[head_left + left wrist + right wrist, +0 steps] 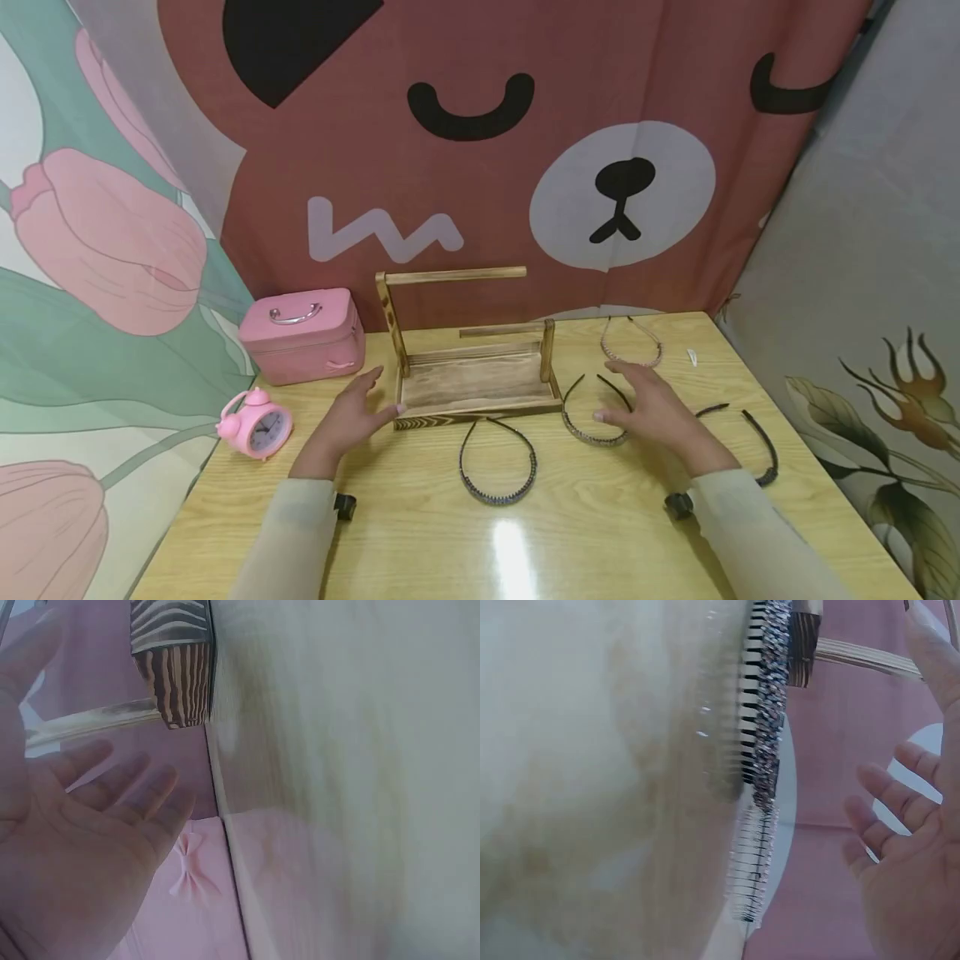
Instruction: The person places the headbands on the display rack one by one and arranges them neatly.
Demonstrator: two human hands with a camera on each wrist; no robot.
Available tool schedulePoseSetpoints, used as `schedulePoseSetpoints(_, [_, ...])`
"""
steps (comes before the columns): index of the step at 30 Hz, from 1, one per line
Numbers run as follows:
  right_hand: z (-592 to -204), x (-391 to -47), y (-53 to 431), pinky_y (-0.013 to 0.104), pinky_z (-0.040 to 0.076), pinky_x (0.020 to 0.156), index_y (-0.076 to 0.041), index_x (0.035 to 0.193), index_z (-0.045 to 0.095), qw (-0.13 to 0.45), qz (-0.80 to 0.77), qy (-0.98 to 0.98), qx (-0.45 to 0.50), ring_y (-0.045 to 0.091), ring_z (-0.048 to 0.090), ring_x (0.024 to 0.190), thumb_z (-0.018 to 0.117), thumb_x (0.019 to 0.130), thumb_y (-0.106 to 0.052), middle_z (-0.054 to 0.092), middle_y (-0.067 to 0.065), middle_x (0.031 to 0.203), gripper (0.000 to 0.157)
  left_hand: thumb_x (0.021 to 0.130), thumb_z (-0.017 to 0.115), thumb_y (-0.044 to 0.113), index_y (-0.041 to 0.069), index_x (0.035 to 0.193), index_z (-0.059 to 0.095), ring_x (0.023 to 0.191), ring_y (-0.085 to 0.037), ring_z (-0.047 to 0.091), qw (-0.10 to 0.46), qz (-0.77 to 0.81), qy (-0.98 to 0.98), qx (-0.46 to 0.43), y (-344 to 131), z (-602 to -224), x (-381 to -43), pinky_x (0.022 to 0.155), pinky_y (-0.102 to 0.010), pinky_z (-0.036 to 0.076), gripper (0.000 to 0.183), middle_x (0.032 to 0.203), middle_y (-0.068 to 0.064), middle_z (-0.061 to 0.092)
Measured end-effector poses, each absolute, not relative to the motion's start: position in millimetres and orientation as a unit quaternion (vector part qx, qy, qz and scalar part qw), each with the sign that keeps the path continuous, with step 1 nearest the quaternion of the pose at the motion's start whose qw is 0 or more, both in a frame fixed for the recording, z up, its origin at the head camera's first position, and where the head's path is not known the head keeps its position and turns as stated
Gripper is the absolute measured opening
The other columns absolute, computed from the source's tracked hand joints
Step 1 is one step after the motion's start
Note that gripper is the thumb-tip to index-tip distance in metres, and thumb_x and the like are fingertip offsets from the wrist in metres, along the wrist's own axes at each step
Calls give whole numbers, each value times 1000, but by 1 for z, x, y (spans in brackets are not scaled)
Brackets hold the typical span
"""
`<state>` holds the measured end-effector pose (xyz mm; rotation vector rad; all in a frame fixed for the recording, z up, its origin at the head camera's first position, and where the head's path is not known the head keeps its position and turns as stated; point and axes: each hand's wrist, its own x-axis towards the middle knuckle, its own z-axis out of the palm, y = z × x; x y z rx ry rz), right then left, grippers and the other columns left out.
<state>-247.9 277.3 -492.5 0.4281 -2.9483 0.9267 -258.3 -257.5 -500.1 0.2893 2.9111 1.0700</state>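
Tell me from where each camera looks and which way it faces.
Head: on the head, facing forward-down at the table and wooden rack; left hand, right hand and sleeves show.
Left wrist: worn there, facing the rack's corner and pink case; left palm and fingers show.
Right wrist: worn there, facing headbands and backdrop; right palm and fingers show.
Head and left wrist both show the pink case.

Looks forward and down from the head, above the table, back from the red curtain. Looks from the left wrist, close, rolled sideways, past the left hand to the wooden rack and pink case; from the right, likewise, past the right hand to two headbands. Shares rack and curtain across all three.
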Motion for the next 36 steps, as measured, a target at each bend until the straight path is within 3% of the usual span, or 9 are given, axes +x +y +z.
schedulePoseSetpoints(4, [-500,-248,277,77,37,121,-14,165,47,5,296,-945,140,54,37,156,87,92,-51,42,24,170,91,101,80,39,10,171,37,152,-54,47,37,371,923,93,-257,-503,-260,121,-68,44,87,172,-25,39])
schedulePoseSetpoints(10, [-505,-248,278,71,42,121,-7,156,58,11,291,-944,158,51,47,150,87,91,-55,57,22,159,86,100,83,25,5,166,45,148,-52,52,43,409,904,118,-253,-510,-264,121,-65,46,78,166,-26,47])
schedulePoseSetpoints(17, [-506,-245,276,68,49,115,-6,146,67,2,286,-944,164,49,56,143,89,92,-44,64,21,151,69,99,84,34,6,166,45,146,-50,55,59,404,907,108,-250,-517,-265,123,-63,45,82,165,-25,50])
schedulePoseSetpoints(24, [-506,-246,276,61,57,107,-8,130,76,2,259,-946,196,42,66,129,92,90,-34,71,16,137,51,100,83,29,7,168,42,149,-50,51,62,411,904,102,-250,-517,-262,125,-63,42,82,164,-26,51])
schedulePoseSetpoints(36, [-507,-246,276,51,61,101,-17,114,84,-29,247,-940,233,27,72,114,92,90,-39,77,-2,119,34,103,78,36,10,171,37,156,-47,45,68,402,908,101,-248,-519,-262,128,-61,39,83,170,-25,44])
